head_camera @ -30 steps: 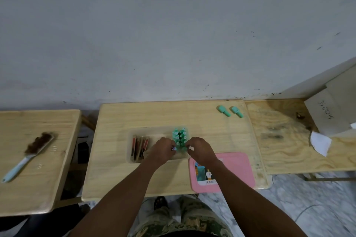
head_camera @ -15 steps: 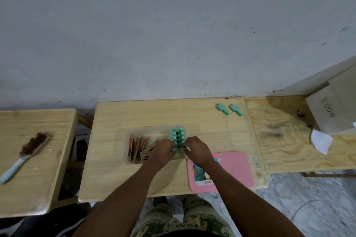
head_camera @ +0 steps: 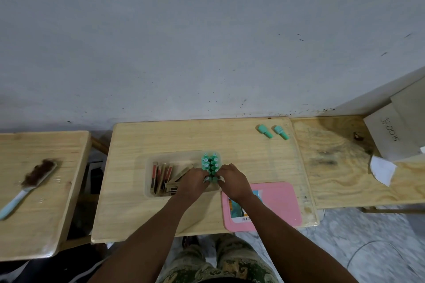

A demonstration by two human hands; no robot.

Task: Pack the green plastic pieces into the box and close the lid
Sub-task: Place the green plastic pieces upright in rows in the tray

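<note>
A clear plastic box (head_camera: 149,190) lies on the middle wooden table. Its right end holds several green plastic pieces (head_camera: 210,164) standing upright in two rows. Its left part holds brown and red sticks (head_camera: 162,177). My left hand (head_camera: 194,180) and my right hand (head_camera: 231,179) meet at the near end of the green rows, fingers curled and pinching the nearest green pieces. Two more green pieces (head_camera: 264,131) (head_camera: 281,132) lie loose at the table's far right corner. The pink lid (head_camera: 276,204) lies flat to the right of the box, partly under my right forearm.
A brush (head_camera: 30,181) with a pale blue handle lies on the left table. On the right table stand a grey cardboard box (head_camera: 391,135) and a white paper scrap (head_camera: 381,169). A gap separates the left table from the middle one.
Both hands have drawn closer together at the near end of the green rows. The view has shifted slightly; the box and the loose pieces stay where they were.
</note>
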